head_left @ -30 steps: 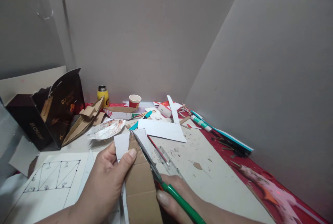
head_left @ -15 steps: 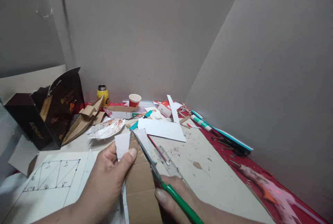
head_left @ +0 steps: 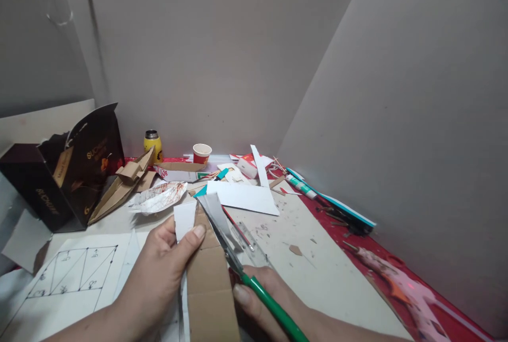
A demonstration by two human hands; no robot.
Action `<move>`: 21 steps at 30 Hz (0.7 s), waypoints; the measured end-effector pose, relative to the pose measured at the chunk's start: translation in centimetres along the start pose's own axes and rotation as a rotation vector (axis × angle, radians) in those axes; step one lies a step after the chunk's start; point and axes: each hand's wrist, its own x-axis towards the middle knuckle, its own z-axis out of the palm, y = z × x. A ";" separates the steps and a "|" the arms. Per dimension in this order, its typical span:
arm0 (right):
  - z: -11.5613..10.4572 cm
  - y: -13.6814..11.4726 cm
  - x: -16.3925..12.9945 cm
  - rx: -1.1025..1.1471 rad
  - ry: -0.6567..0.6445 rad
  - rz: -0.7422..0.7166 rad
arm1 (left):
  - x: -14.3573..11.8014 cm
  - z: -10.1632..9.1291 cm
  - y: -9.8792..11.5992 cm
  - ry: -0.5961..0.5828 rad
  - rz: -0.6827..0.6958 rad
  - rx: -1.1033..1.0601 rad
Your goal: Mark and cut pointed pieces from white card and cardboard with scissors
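Observation:
My left hand (head_left: 159, 278) pinches a long strip of brown cardboard (head_left: 208, 289) with a white paper edge, thumb on top near its far end. My right hand (head_left: 270, 305) grips green-handled scissors (head_left: 238, 268). Their blades are spread apart and run along the strip's right edge, tips pointing away from me. The cardboard strip reaches down past the bottom of the view.
A sheet with a pencilled triangle diagram (head_left: 71, 273) lies at the left. A dark gift box (head_left: 59, 172), folded cardboard (head_left: 119, 186), a yellow flask (head_left: 152, 143), a red paper cup (head_left: 201, 152), white card pieces (head_left: 242, 196), a glue tube (head_left: 300, 186) and a clear ruler (head_left: 254, 246) crowd the table. Grey walls close in.
The scissor blades have opened wider along the strip's right edge. The view has shifted slightly right, so everything sits a little further left.

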 end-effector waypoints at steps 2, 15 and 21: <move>0.0 0.4 -0.3 0.000 0.025 -0.003 | 0.2 -0.1 -0.3 -0.031 -0.036 -0.011; -5.0 -2.6 3.0 0.035 0.261 0.005 | 0.9 -1.0 1.5 -0.467 -0.293 0.100; -3.6 -4.2 2.9 -0.022 0.034 0.052 | 0.4 -0.1 2.0 -0.442 -0.396 0.233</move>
